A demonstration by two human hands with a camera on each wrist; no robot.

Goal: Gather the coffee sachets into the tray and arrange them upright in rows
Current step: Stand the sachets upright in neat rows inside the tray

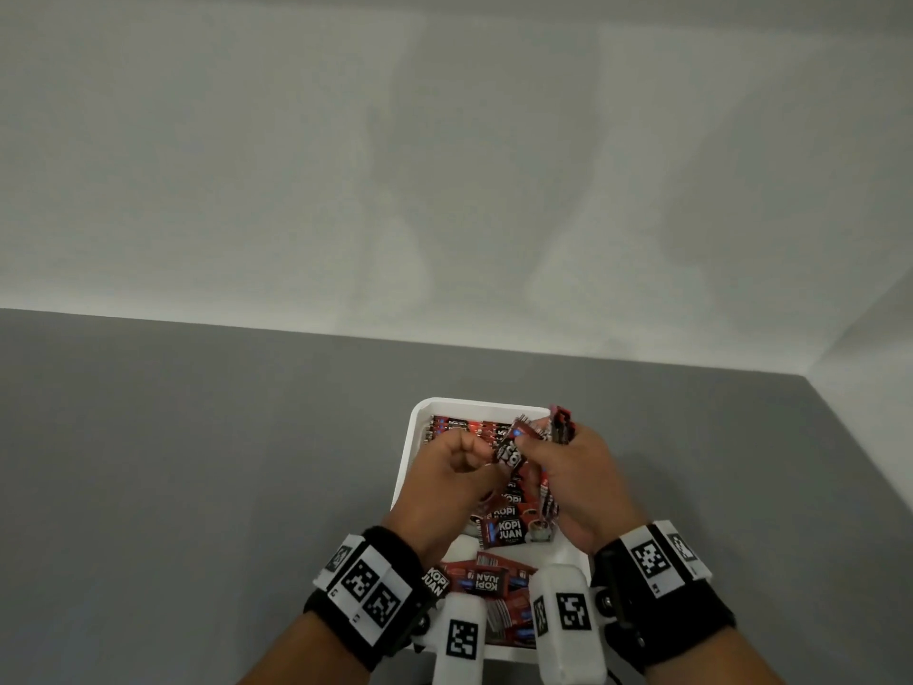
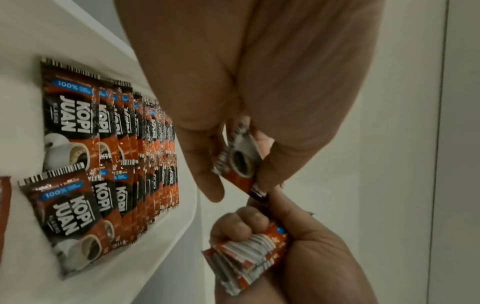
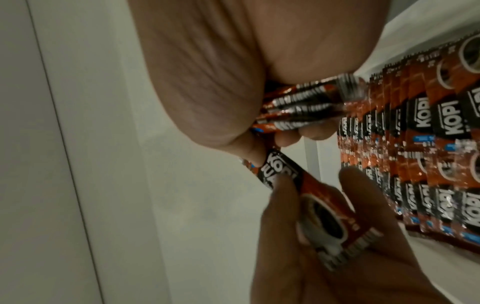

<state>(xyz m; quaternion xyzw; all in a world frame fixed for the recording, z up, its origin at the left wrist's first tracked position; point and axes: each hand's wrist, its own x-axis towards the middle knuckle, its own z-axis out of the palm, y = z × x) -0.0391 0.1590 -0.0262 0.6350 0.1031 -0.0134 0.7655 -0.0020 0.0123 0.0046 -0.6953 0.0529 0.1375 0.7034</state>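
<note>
Hands [image 1: 462,479] [image 1: 575,479], sachet [image 1: 509,449] between.

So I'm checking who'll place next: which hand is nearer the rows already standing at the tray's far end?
Left. The left hand hovers right by the standing rows; the right hand, gripping a stack, sits further off.

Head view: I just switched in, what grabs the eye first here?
Both hands meet above the white tray at the grey table's near edge: the left hand pinches a single sachet while the right hand grips a bundle of sachets. Overlapping rows of sachets already fill the tray's far end, with loose sachets scattered nearer the wrists.
</note>
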